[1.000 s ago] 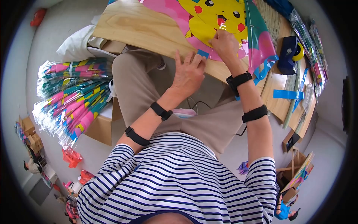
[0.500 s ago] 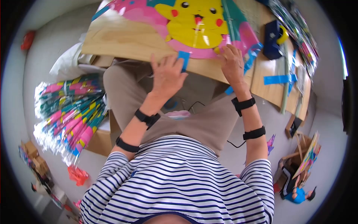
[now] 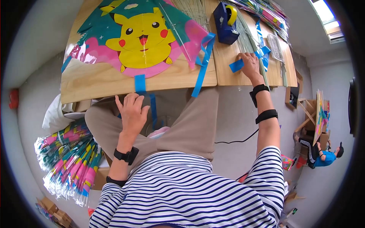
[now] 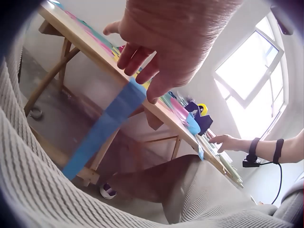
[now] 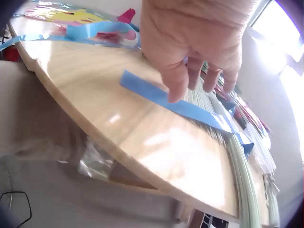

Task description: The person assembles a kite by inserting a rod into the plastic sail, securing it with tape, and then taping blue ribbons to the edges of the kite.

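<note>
A kite [image 3: 142, 45] printed with a yellow cartoon figure lies flat on the wooden table. At the front edge, a blue strip [image 3: 140, 83] comes from under its lower side and hangs down, as the left wrist view shows. My left hand [image 3: 133, 114] is at that edge, fingers spread and loosely bent beside the strip [image 4: 107, 121]. Farther right, my right hand [image 3: 251, 66] reaches down over another blue strip [image 3: 236, 66] that lies across thin pale rods [image 5: 242, 180]. Its thumb is right at this strip [image 5: 147, 90] in the right wrist view, the other fingers pointing down toward the rods.
A dark blue tape dispenser [image 3: 224, 32] with a yellow roll stands behind the right hand. Blue tails [image 3: 201, 78] trail off the kite's right corner over the edge. Wrapped folded kites [image 3: 72, 163] are piled at the left; more packets [image 3: 266, 13] lie back right. A clear box [image 3: 275, 46] sits nearby.
My right hand has left the kite's lower side and moved right to the strip and rods. The left hand has come down from the blue strip to the table's front edge. The head view has turned.
</note>
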Demonstrator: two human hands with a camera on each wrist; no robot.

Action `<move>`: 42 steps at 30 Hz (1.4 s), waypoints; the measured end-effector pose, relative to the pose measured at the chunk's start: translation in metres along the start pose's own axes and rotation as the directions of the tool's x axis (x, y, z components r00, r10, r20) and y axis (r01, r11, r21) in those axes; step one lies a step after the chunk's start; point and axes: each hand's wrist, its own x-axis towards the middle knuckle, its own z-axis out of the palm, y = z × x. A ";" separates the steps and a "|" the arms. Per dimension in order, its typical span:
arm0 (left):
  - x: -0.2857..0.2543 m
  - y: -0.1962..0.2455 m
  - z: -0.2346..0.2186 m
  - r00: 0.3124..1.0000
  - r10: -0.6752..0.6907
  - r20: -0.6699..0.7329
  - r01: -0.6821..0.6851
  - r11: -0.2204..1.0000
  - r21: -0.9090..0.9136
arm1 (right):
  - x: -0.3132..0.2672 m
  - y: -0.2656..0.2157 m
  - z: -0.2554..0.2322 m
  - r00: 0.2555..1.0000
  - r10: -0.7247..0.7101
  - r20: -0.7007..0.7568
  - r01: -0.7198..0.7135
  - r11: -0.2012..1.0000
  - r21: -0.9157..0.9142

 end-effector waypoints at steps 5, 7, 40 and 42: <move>0.004 0.011 0.000 0.999 0.021 0.031 -0.022 0.999 0.027 | 0.015 0.027 0.009 0.997 -0.072 0.041 0.068 0.994 0.082; 0.005 0.012 0.001 0.998 0.033 0.050 -0.034 0.999 0.029 | 0.017 0.028 0.008 0.998 -0.047 -0.034 0.052 0.983 0.175; 0.036 0.049 0.001 0.981 0.022 0.191 -0.024 1.000 0.003 | 0.148 0.213 -0.041 0.735 0.610 -0.295 -0.367 0.725 0.584; 0.037 0.054 0.004 0.979 0.021 0.203 -0.017 1.000 -0.024 | 0.116 0.222 -0.021 0.698 0.714 -0.043 -0.640 0.650 0.409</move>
